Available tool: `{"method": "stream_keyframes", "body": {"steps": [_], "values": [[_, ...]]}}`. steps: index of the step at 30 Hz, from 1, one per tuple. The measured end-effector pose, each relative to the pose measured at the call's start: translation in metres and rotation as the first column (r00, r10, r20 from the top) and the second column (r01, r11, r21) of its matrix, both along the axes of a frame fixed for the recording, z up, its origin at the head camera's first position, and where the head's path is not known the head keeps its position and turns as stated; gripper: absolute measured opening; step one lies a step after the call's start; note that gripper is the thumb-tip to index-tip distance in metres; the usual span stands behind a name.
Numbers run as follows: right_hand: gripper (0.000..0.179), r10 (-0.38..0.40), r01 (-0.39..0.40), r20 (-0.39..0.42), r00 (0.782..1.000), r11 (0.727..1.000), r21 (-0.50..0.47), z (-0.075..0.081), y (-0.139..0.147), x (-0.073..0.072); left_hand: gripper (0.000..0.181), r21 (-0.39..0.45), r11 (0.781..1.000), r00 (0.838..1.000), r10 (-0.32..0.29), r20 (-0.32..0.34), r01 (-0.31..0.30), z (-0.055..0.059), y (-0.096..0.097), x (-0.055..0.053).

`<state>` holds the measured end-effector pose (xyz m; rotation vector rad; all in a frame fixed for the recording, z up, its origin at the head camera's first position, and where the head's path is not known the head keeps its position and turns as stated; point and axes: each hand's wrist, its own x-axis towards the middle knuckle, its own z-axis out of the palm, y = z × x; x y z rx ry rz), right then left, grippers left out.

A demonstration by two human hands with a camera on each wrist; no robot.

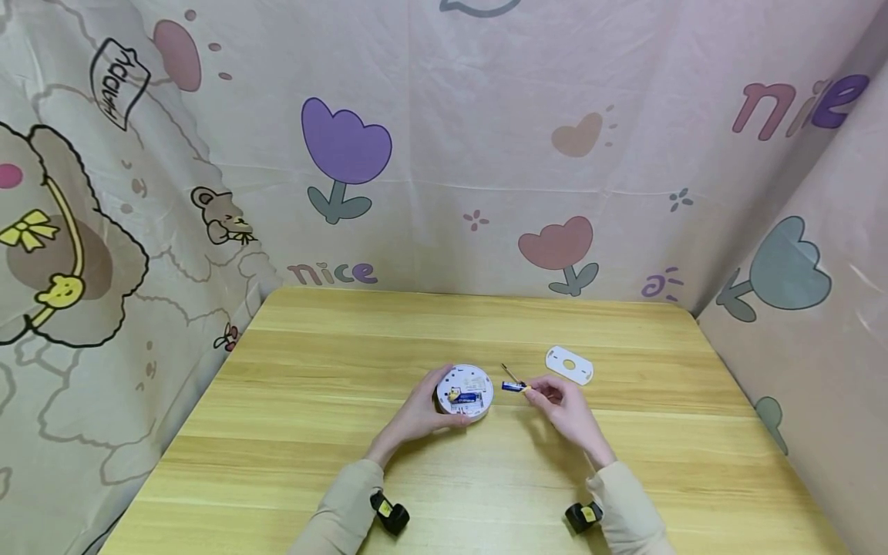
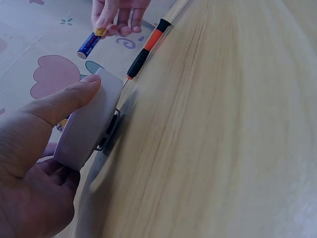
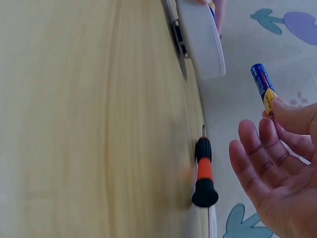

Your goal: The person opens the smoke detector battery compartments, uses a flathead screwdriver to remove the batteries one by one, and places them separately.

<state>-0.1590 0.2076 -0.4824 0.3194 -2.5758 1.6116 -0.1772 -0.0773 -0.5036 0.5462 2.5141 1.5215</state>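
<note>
My left hand grips a round white smoke alarm by its rim, thumb on the near side. Its back is turned up toward the head view, and a blue battery lies in the recess there. In the left wrist view the alarm is tilted just above the table. To its right, my right hand pinches a blue and yellow battery between thumb and finger, apart from the alarm. The other fingers of that hand are spread loosely.
A black and orange screwdriver lies on the wooden table between the alarm and my right hand. Behind that hand is a white oval plate with a central hole. Patterned cloth hangs at the table's back and sides.
</note>
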Motion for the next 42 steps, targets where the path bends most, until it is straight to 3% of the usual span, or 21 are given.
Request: {"method": "stream_keyframes", "body": {"steps": [9,19,32,42], "values": [[0.015,-0.135,0.132,0.068,0.989,0.990,0.043,-0.001,0.014,-0.003,0.108,-0.002,1.000,1.000,0.001,-0.004,-0.001,0.000,0.000,0.000],[0.014,-0.207,0.197,0.092,0.974,0.975,0.105,-0.001,0.020,-0.007,0.107,-0.005,1.000,1.000,0.002,-0.006,-0.002,0.002,0.000,0.001],[0.007,-0.257,0.253,-0.016,0.966,0.935,0.250,-0.006,0.026,-0.011,0.107,-0.012,1.000,1.000,0.008,-0.002,-0.008,0.002,0.000,0.001],[0.008,-0.256,0.266,-0.072,0.964,0.914,0.306,-0.011,0.030,-0.013,0.107,-0.016,1.000,1.000,0.010,-0.002,-0.010,0.002,0.000,0.002]]}}
